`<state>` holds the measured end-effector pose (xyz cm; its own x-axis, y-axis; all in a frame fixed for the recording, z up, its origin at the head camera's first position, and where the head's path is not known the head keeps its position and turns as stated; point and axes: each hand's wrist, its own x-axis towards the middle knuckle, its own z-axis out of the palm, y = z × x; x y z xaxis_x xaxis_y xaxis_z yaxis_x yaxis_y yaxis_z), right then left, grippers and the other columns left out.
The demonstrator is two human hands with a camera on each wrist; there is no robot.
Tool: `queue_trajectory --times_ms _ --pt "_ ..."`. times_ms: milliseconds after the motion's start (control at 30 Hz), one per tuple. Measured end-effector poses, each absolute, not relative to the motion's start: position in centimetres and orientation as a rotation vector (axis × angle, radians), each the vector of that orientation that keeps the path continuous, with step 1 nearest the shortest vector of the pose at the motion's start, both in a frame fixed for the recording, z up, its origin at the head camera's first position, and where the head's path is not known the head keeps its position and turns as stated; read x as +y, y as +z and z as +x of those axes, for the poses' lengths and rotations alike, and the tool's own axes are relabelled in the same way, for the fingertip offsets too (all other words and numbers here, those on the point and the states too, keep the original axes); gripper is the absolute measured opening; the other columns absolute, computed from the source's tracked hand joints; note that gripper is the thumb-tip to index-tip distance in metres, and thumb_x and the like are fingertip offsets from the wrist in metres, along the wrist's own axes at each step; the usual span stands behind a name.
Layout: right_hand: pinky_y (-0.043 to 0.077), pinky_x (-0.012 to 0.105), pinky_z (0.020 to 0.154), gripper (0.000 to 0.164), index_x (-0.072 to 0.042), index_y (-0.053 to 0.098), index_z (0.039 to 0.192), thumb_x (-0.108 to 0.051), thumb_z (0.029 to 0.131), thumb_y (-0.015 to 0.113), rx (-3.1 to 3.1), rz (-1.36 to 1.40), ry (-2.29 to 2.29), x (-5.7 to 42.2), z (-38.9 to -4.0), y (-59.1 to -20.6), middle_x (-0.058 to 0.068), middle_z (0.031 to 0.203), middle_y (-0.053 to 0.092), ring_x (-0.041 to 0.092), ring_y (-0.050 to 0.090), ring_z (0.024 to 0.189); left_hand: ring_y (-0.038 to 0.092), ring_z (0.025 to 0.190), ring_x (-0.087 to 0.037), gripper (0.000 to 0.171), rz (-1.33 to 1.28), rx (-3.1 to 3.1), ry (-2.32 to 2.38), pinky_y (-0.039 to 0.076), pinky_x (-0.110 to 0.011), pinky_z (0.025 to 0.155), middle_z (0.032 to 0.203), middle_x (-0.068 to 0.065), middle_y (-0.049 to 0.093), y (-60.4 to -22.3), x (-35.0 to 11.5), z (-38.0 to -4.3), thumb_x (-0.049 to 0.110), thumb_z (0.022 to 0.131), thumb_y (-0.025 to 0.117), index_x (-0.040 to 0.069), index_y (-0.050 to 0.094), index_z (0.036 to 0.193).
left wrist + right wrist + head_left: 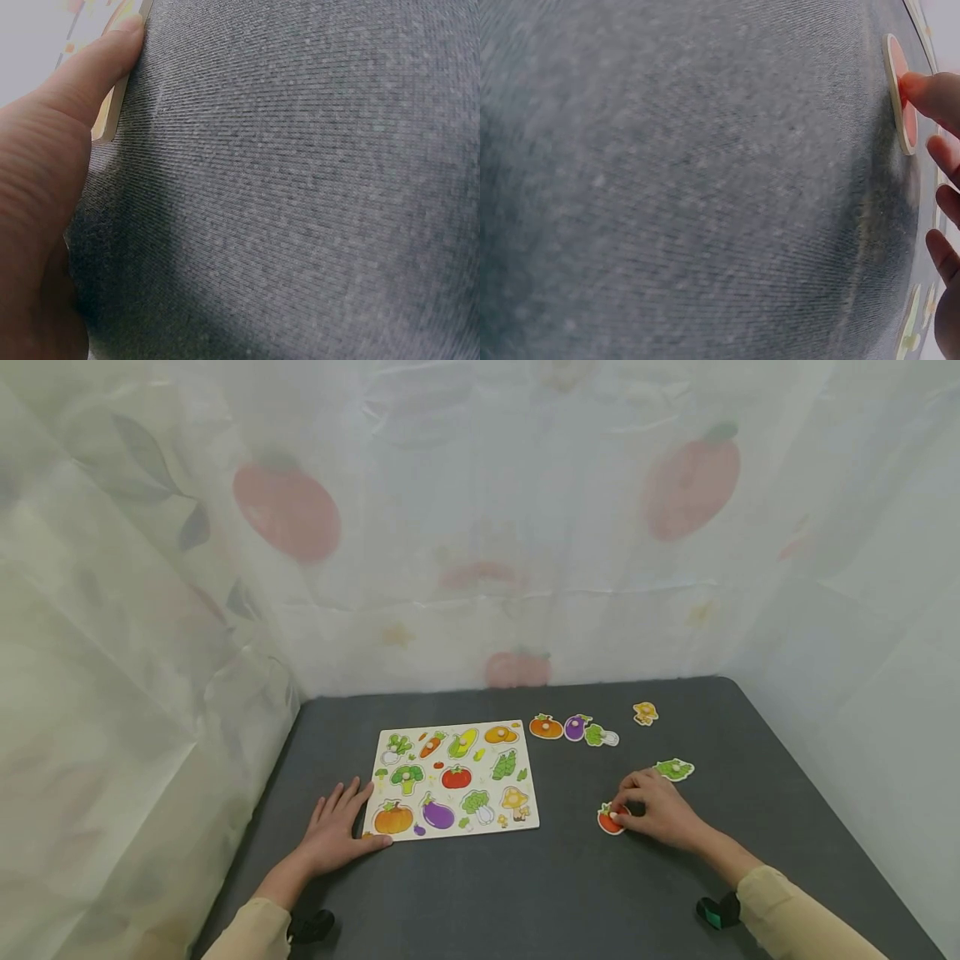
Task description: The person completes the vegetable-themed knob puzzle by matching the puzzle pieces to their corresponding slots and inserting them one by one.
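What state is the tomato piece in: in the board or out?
Out: the right hand pinches the tomato piece, and dark table shows between it and the board.
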<state>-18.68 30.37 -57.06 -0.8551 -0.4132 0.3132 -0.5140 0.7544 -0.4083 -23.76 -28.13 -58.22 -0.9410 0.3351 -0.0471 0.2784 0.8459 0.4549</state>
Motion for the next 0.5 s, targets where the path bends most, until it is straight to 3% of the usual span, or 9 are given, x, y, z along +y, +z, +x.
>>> queue_trajectory --times_ms 233,500 --pt "0.043 0.046 0.085 0.015 -0.036 0.075 0.089 -0.028 0.085 0.087 -2.767 0.643 0.815 28.5 -19.9 -55.9 -0.013 0.103 0.058 0.016 0.047 0.102 0.009 0.151 -0.053 0.111 0.486 2.900 0.685 0.000 -0.072 0.116 0.166 -0.027 0.019 -58.1 -28.2 -23.7 0.070 0.081 0.073 0.009 0.029 0.163" --pt "0.041 0.046 0.086 0.013 -0.029 0.076 0.088 -0.026 0.084 0.088 -2.678 0.606 0.907 23.9 -23.1 -54.6 -0.009 0.099 0.059 0.018 0.048 0.099 0.010 0.150 -0.054 0.111 0.501 2.897 0.715 0.001 -0.072 0.115 0.165 -0.028 0.020 -58.3 -28.2 -23.8 0.069 0.080 0.075 0.008 0.032 0.161"
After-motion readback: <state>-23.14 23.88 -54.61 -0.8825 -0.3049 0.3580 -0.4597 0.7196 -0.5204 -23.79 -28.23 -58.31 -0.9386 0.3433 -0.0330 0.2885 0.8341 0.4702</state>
